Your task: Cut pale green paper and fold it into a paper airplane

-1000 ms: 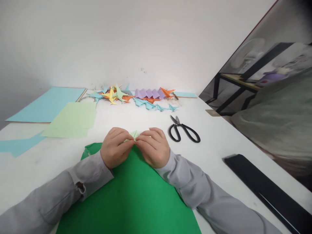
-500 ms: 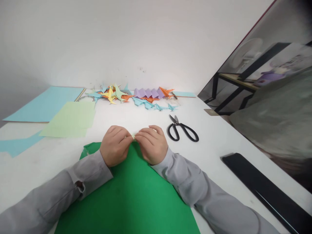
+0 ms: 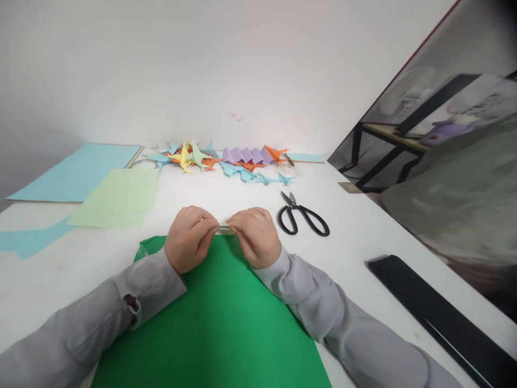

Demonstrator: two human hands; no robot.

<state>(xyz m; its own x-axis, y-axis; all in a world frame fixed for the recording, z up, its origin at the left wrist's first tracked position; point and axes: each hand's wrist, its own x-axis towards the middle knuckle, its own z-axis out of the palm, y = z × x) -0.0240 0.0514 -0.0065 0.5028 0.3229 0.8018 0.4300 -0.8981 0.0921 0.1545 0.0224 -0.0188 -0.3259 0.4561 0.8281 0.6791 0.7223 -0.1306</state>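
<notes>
Between my hands is a small piece of folded pale green paper, mostly hidden by the fingers. My left hand pinches its left end, thumb against the curled fingers. On the right end, my right hand closes in a similar pinch. Both hands are over the far edge of a large green sheet, which lies under my wrists and forearms. Black-handled scissors lie just right of my right hand, blades partly apart and pointing away from me.
Folded paper figures in several colours and a purple pleated paper strip lie along the wall. Light green sheets, a blue sheet and a blue offcut lie left. A long black object rests at right.
The fingertips have moved slightly apart, and more of the pale paper shows between them. My right hand has shifted a little to the right. The things on the table have stayed put.
</notes>
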